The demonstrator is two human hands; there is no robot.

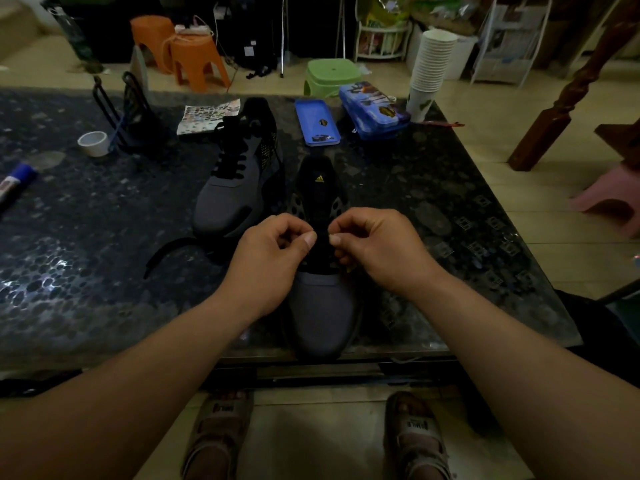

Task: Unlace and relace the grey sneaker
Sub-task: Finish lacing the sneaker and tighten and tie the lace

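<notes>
Grey sneaker on speckled table; left hand, right hand pinched on its eyelets; stools behind

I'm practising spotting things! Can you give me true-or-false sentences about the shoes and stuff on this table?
1. The left hand and right hand both pinch at the near sneaker. True.
2. One sneaker has no laces at all. False: the far sneaker has black laces, and hands hide the near one's.
3. A loose lace lies on the table, left of the near sneaker. True.
4. Paper cups lie scattered. False: the cups stand in one stack.
5. There is a red tray. False: the tray is blue.
</notes>
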